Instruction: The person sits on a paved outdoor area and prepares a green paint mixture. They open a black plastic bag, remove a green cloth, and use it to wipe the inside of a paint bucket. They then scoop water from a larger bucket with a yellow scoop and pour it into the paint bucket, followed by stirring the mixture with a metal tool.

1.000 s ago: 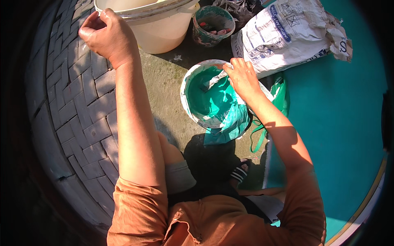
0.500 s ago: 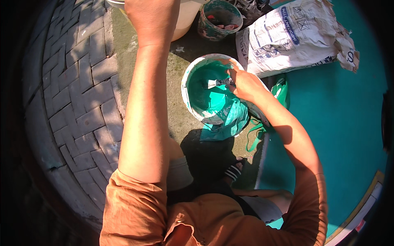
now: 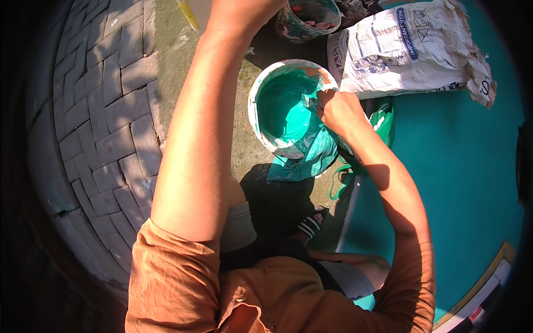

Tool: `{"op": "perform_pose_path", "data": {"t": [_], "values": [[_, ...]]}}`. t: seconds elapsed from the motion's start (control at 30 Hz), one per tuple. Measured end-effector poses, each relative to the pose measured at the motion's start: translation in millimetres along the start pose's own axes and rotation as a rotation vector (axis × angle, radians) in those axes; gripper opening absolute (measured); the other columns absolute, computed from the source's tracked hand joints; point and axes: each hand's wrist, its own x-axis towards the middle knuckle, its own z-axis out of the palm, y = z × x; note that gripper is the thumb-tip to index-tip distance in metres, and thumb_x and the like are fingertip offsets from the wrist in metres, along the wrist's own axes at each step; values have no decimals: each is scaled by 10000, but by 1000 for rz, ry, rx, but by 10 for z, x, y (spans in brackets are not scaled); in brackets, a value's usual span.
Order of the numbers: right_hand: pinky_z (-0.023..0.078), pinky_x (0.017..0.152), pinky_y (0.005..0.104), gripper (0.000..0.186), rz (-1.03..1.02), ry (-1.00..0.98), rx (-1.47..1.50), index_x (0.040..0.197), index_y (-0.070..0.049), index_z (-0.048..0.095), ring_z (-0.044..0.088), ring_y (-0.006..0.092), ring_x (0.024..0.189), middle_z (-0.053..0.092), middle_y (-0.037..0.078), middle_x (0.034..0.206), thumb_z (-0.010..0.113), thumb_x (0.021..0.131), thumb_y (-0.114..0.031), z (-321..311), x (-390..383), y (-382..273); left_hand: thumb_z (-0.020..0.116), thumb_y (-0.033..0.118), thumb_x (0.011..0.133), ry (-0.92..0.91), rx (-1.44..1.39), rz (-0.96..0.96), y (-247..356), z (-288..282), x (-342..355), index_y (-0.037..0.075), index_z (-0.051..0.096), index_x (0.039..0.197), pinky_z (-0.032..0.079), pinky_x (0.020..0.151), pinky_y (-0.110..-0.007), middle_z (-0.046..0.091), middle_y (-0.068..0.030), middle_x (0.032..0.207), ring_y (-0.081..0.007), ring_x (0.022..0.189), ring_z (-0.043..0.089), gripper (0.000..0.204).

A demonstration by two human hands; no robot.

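Observation:
My right hand (image 3: 340, 111) is closed on a paintbrush (image 3: 312, 102) at the right rim of a white bucket (image 3: 253, 111). The brush head, smeared green, points inward over the wet green paint (image 3: 294, 119) inside. A paint-stained teal sheet (image 3: 308, 164) hangs from the bucket's near side onto the ground. Stretched far forward, my left arm ends in my left hand (image 3: 247, 12) at the upper edge of the view. Its fingers are cut off there, beside a partly seen pale container with yellow on it (image 3: 192, 12).
Behind the bucket stands a paint-stained pot (image 3: 294, 26) with pinkish pieces inside. A large white printed sack (image 3: 402, 58) lies to its right on a teal surface (image 3: 455, 166). A green bag (image 3: 384, 126) with a strap sits beside the bucket. Grey paving (image 3: 105, 139) runs along the left.
The brush has moved right, from over the middle of the bucket to its right rim, and its pale head now looks green. My left hand has shifted right. The whole view has moved slightly.

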Motion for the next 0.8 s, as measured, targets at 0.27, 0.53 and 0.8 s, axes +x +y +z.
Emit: {"op": "perform_pose_path", "data": {"t": [0.27, 0.53, 0.8], "values": [[524, 668, 465, 199, -112, -106, 236, 869, -33, 658, 662, 376, 740, 672, 188, 783, 678, 779, -209, 53, -3, -305, 596, 69, 875, -5, -11, 14, -60, -18, -15, -5, 600, 876, 471, 631, -274, 601, -68, 706, -126, 643, 563, 74], [533, 662, 461, 235, 46, 114, 142, 926, -40, 654, 677, 352, 780, 687, 177, 834, 677, 816, -247, 68, 249, -192, 590, 76, 875, -16, 54, 33, -52, -59, 0, -6, 598, 885, 475, 635, -286, 598, -79, 701, -142, 641, 570, 83], [542, 597, 434, 99, 96, 61, 14, 832, -23, 640, 690, 335, 719, 682, 194, 800, 586, 784, -91, 77, 214, -224, 590, 108, 872, -38, 89, -32, 0, -136, 0, -9, 611, 884, 488, 652, -310, 622, -106, 711, -176, 652, 594, 120]]}}
